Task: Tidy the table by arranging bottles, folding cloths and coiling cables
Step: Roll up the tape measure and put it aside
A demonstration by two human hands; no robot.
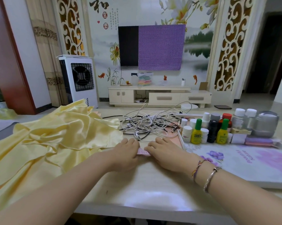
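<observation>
hands | cover small pink cloth | mostly hidden

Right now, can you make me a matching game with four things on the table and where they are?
Things:
1. yellow cloth
2. cables
3. bottles
4. small pink cloth

Places:
A. tangled in a heap at the middle of the table
B. standing in rows on the right
C. between the left hand and the right hand
D. crumpled in a pile on the left

Pairs: 1-D, 2-A, 3-B, 4-C
</observation>
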